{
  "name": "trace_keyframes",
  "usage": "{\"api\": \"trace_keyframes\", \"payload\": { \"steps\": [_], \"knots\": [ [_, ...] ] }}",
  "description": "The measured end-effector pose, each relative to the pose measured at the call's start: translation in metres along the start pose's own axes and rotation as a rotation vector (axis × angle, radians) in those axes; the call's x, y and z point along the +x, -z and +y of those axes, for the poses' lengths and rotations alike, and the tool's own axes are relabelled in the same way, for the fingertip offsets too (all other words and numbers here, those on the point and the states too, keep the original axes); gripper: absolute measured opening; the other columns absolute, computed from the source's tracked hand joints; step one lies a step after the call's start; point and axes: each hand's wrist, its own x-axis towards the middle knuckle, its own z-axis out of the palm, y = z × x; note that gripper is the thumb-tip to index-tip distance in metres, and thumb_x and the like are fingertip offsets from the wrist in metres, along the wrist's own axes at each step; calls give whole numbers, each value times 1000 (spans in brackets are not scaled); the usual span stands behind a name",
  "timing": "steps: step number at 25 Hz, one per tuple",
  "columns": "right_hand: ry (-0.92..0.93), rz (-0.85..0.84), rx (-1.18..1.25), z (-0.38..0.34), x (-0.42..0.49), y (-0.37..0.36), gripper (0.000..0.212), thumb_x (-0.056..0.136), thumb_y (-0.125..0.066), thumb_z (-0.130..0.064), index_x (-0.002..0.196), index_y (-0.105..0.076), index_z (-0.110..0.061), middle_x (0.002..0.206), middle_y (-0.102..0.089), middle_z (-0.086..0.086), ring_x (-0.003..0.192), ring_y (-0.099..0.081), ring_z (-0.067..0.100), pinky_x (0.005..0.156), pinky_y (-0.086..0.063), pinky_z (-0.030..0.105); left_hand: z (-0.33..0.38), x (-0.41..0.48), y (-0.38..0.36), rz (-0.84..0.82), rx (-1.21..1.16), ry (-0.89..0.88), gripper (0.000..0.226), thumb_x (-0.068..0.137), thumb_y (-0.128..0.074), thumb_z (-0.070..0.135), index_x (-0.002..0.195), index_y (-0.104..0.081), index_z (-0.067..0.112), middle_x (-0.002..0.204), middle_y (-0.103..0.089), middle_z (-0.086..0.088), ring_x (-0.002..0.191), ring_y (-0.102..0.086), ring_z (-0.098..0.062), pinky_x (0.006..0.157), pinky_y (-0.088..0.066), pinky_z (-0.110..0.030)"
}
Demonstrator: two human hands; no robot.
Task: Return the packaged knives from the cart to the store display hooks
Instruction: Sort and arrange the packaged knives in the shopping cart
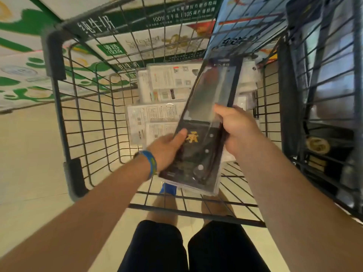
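At the far left there were white and green boxes (25, 73) along the aisle. Next to them stood the wire cart (59, 107). On its bottom lay several flat white packs (157, 112), partly one over another.

My left grip (169, 148), with a blue wristband (150, 163) on the wrist, was closed on the left edge of the packaged knife (204, 114). The thumb pressed on the front beside a gold mark, and the other fingers were hidden behind the pack.

The packaged knife was lifted above the cart, over the white packs. It was tilted, with the dark handle end toward me and the blade end pointing away to the upper right.

My right grip (237, 130) was closed on the right edge of the same pack, near where the blade meets the handle, with the thumb on the front.

At the far right, behind the cart's wire wall, I saw dark packages (324, 99), too blurred to tell more.
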Motion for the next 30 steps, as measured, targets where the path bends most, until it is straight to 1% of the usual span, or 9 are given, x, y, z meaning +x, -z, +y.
{"api": "trace_keyframes", "payload": {
  "steps": [2,5,9,12,16,19,21,25,30],
  "knots": [
    [42,62,-88,2,0,4,8,94,-73,-23,93,-68,-17,98,-75,10,93,-73,32,88,-61,54,-5,-3,-14,20,101,6,64,95,-25,71,126,-62,30,123,-64,2,104,-59,-17,90,-41,-28],
    [-23,71,-58,-2,-9,5,24,92,-73,-43,96,-68,-20,98,-77,8,87,-76,31,79,-64,50,2,-7,4,178,-111,-44,56,95,-28,71,104,-68,33,101,-71,12,97,-64,-15,84,-48,-29],
    [-274,-157,167,-21,-33,8,58,99,-61,-49,126,-63,2,71,-74,1,54,-71,12,33,-50,25,25,1,31,256,-396,-83,55,101,-27,61,90,-67,25,69,-73,13,60,-68,-4,62,-51,-21],
    [-186,-205,49,-25,-38,13,43,104,-50,-49,88,-61,-11,46,-64,-2,29,-56,5,24,-34,15,38,-2,51,186,-629,-19,66,98,-22,68,96,-67,19,84,-77,-1,63,-70,-15,59,-50,-25],
    [-290,-320,76,-8,-56,6,63,100,-43,-63,58,-71,-25,62,-65,-7,37,-58,1,35,-43,14,45,-17,69,130,-638,-4,67,92,-32,73,106,-67,18,92,-78,-2,70,-72,-15,60,-54,-26],
    [-227,-395,-7,15,-65,10,50,104,-34,-62,86,-73,-36,83,-56,-25,61,-50,-11,57,-40,9,58,-38,77,77,-580,8,66,91,-33,74,107,-66,20,93,-78,1,76,-73,-15,66,-54,-30],
    [-161,-480,-128,22,-88,9,50,87,-57,-75,110,-78,-37,94,-64,-23,74,-60,-9,72,-43,9,67,-55,85,68,-579,-14,69,89,-35,77,108,-67,19,93,-78,1,82,-74,-18,69,-56,-32],
    [-106,-571,-69,0,-125,-19,43,71,-83,-64,96,-85,-29,109,-79,-4,102,-75,9,91,-58,27,83,-99,119,29,-810,-181,74,86,-49,72,121,-69,10,118,-71,-15,109,-68,-34,89,-55,-50],
    [94,-515,-299,-42,-146,-53,64,54,-84,-76,93,-84,-26,99,-80,-5,95,-77,15,88,-59,35,101,-148,162,590,-599,-236,33,87,-59,43,83,-63,10,81,-61,-11,74,-63,-26,76,-58,-61]
  ]
}}
